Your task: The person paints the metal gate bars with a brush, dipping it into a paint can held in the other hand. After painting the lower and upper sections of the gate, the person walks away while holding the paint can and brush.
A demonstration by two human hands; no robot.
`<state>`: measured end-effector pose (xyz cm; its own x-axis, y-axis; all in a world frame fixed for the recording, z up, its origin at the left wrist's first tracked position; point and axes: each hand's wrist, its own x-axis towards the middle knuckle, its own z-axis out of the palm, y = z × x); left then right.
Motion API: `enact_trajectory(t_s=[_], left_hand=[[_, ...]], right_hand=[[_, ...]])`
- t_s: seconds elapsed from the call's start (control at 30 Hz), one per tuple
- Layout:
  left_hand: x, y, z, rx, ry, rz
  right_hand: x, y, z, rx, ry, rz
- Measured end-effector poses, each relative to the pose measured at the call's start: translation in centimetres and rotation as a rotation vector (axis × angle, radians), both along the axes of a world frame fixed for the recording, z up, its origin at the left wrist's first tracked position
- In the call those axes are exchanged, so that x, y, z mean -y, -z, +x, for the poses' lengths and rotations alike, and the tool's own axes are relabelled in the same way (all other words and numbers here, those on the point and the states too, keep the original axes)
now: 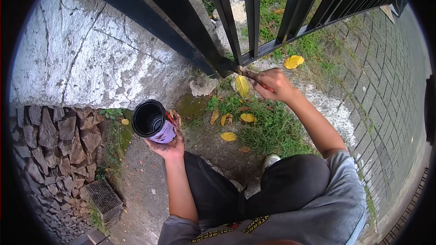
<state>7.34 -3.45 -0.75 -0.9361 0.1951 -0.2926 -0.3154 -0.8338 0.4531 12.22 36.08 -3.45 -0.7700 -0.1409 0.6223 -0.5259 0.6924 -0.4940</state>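
The left hand [169, 145] grasps a purple paint can [162, 129]. The right hand [274, 85] grips a brush [254, 78] against the black fence [217, 59].

The ground [141, 199] beneath me was rough and grey, with green grass [277, 131] growing over part of it and yellow leaves [228, 136] scattered on and around the tufts. To my left a dark, pitted block [106, 199] sat on it beside jagged stones [75, 138]; to my right, a whitish patch [327, 109] bordered the grey paving [377, 86].
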Motion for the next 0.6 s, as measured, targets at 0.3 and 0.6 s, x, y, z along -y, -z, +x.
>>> enact_trajectory(t_s=[0.3,0.6], left_hand=[[0.0,0.2,0.3,0.007,-0.003,0.005],[0.6,0.1,1.4,-0.021,-0.003,-0.013]], right_hand=[[1.0,1.8,-1.6,-0.094,0.004,-0.141],[2.9,2.3,0.8,-0.214,0.072,0.047]])
